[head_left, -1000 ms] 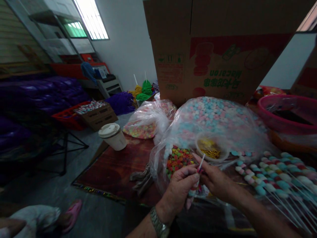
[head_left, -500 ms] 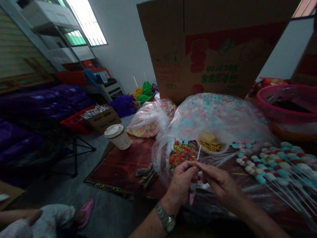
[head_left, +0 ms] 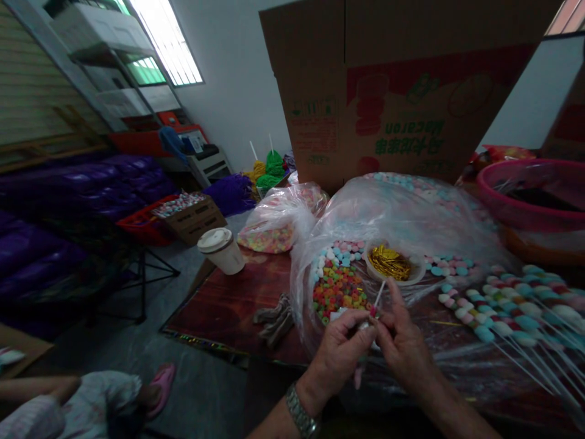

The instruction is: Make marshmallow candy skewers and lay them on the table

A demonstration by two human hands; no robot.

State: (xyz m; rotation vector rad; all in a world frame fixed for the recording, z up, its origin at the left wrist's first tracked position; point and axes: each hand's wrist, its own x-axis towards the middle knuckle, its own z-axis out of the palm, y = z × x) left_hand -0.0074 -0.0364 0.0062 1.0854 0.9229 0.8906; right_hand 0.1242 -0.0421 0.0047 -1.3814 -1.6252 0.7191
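Observation:
My left hand [head_left: 340,347], with a metal watch at its wrist, is closed around a candy skewer; its pink lower end [head_left: 358,376] shows below the fingers. The skewer's white stick [head_left: 379,297] leans up to the right, with a small pink piece at its base. My right hand [head_left: 404,344] pinches at that base against the left fingertips, its index finger raised. Much of the skewer is hidden by the hands. Just beyond lie orange, green and yellow ring-shaped pieces [head_left: 336,289] and a clear bowl [head_left: 418,272] of gold twist ties [head_left: 388,262].
A plastic bag [head_left: 388,210] of pastel candies lies ahead, before a tall cardboard box [head_left: 315,79]. Several finished candy skewers [head_left: 516,299] lie to the right, near a pink basin [head_left: 491,195]. Leftward are grey gloves [head_left: 276,320] and a lidded cup [head_left: 222,251]. A person's pink shoe [head_left: 162,389] shows below.
The plastic film has shifted back, baring more of the gold ties and ring pieces. My right index finger has lifted, and the stick now leans farther right.

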